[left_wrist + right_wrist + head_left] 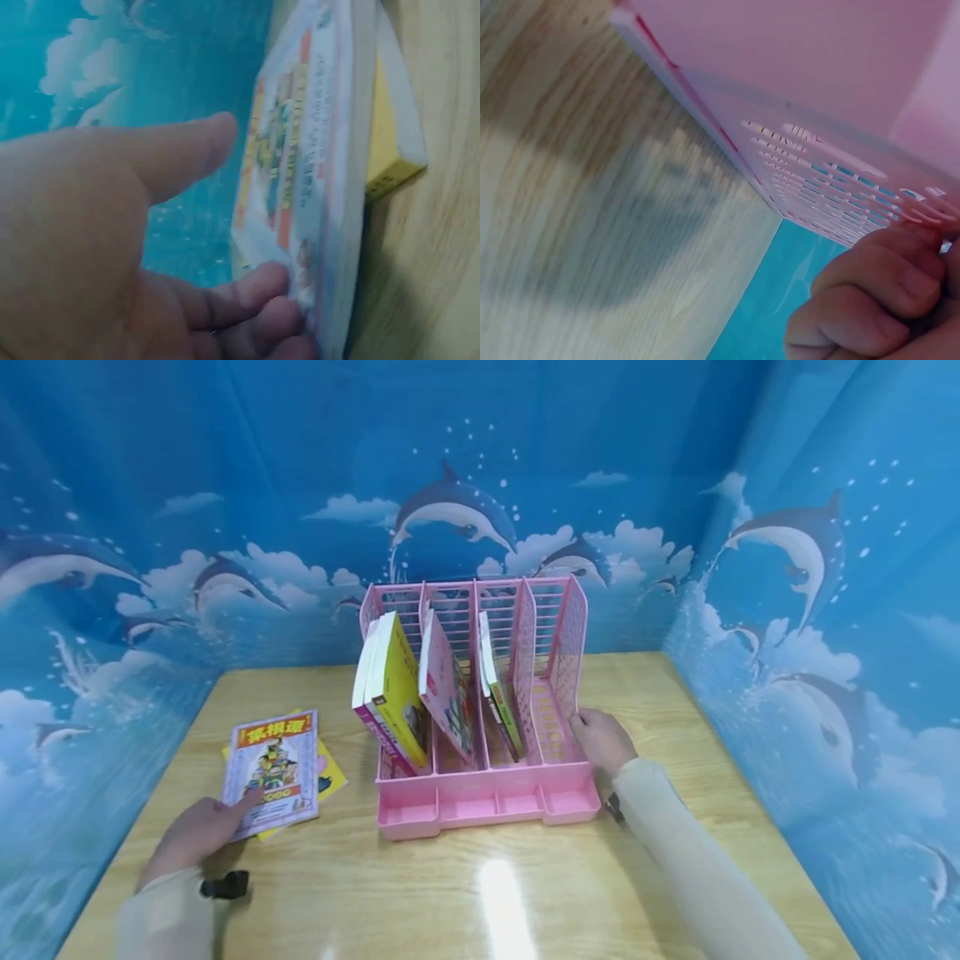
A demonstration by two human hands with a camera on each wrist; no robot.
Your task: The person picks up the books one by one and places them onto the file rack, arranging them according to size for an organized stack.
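Note:
My left hand (197, 833) is at the lower left corner of a lilac comic book (281, 760) with a yellow title band. In the left wrist view the thumb (191, 154) stands apart from the cover, while the other fingertips (271, 281) touch the book's near edge. A yellow book (332, 777) lies partly hidden beneath it. My right hand (602, 742) grips the right side panel of a pink desk book rack (487, 775). Its curled fingers (874, 285) show against the perforated panel in the right wrist view.
White-and-yellow books (401, 693) lean in the rack's left slot, a pink book (446, 689) in the second, and thin books (498, 693) in the third. Shallow trays (487, 807) run along its front. Dolphin-printed blue curtains (300, 543) enclose the wooden table (360, 893).

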